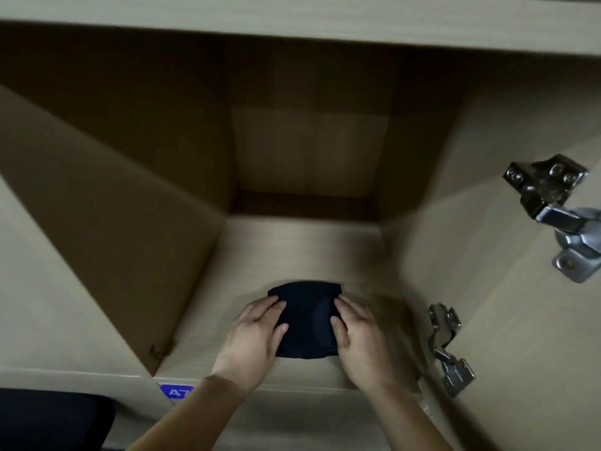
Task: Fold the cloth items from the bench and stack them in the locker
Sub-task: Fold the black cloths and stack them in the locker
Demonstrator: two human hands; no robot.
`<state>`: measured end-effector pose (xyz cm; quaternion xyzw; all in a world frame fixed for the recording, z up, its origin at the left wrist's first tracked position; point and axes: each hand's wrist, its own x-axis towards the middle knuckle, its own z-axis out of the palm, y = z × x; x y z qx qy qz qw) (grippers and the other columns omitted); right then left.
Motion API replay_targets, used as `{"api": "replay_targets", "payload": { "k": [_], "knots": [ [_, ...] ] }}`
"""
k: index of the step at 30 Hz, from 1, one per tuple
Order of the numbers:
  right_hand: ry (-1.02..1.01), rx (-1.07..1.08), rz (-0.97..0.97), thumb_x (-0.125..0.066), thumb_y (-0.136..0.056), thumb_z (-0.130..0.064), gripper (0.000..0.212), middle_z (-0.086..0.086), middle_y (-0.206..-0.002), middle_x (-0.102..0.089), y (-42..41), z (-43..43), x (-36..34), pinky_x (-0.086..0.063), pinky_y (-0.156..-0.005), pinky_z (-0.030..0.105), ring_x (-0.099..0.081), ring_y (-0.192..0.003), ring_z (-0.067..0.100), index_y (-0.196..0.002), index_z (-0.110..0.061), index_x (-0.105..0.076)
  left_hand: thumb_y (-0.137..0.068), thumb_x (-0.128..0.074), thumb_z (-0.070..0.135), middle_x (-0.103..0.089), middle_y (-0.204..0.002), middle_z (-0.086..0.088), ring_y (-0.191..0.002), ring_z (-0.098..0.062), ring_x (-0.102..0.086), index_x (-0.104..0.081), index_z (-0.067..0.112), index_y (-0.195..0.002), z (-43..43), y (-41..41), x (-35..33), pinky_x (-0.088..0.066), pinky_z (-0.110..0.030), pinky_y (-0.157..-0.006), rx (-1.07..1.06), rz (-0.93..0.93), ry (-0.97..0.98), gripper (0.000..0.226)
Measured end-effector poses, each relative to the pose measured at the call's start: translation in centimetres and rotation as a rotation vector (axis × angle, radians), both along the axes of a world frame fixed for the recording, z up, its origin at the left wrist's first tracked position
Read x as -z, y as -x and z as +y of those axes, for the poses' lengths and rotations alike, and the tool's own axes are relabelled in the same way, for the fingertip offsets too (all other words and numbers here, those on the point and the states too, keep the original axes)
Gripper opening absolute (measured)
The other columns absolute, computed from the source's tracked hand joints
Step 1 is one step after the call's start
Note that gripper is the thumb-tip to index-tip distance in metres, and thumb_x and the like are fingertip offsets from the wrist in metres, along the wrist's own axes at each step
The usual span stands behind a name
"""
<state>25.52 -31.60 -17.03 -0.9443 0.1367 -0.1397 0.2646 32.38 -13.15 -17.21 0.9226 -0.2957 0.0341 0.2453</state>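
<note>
folded dark cloth (305,323) sits on locker floor (302,249), near front edge. i have left hand (257,327) and right hand (356,333) pressing its sides, fingers fairly straight. risk: withdrawing carelessly drags folds open.

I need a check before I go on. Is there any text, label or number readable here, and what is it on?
"A" and then a character that could be "T" or "7": white print on the blue sticker on the locker's front edge. The left forearm hides the rest.
Hinges: no readable marks.
Dark cloth: no print visible.
</note>
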Motion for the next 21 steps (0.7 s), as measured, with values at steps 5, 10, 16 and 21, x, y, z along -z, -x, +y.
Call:
{"api": "replay_targets", "payload": {
  "k": [5,10,16,21],
  "knots": [
    [0.061,0.054,-0.064,-0.058,-0.093,-0.023,0.039,0.004,-0.125,-0.064,0.6,1.1,-3.5,-0.048,-0.094,0.035,-0.058,-0.112,0.025,-0.132,-0.018,-0.058,-0.085,-0.021,0.063,-0.047,-0.147,0.006,-0.134,-0.014,-0.043,-0.046,0.021,-0.144,2.0,1.5,-4.3,-0.031,-0.021,-0.111,-0.026,0.066,-0.044,0.077],
    [0.139,-0.026,-0.046,-0.055,-0.093,-0.028,0.043,-0.004,-0.132,-0.057,1.1,5.0,-8.6,-0.048,-0.093,0.029,-0.054,-0.118,0.017,-0.137,-0.024,-0.052,-0.102,-0.038,0.048,-0.046,-0.147,0.007,-0.133,-0.014,-0.043,-0.033,0.027,-0.150,6.8,4.3,-10.2,-0.036,-0.026,-0.106,-0.125,-0.025,-0.142,0.054],
    [0.129,-0.208,-0.050,-0.054,-0.094,-0.036,0.045,-0.002,-0.135,-0.054,3.4,12.7,-13.9,-0.043,-0.099,0.031,-0.049,-0.124,0.017,-0.137,-0.023,-0.051,-0.099,-0.043,0.050,-0.049,-0.144,0.006,-0.129,-0.017,-0.049,-0.040,0.025,-0.146,15.9,10.1,-15.3,-0.042,-0.031,-0.101,-0.350,-0.091,-0.159,0.053],
    [0.127,-0.370,-0.077,-0.051,-0.095,-0.036,0.045,-0.002,-0.136,-0.052,7.2,21.0,-16.1,-0.040,-0.097,0.031,-0.047,-0.124,0.018,-0.138,-0.024,-0.049,-0.098,-0.049,0.046,-0.052,-0.141,0.008,-0.120,-0.017,-0.057,-0.047,0.026,-0.142,24.7,17.6,-17.0,-0.044,-0.032,-0.097,-0.553,-0.071,-0.109,0.048]
  ]
}}
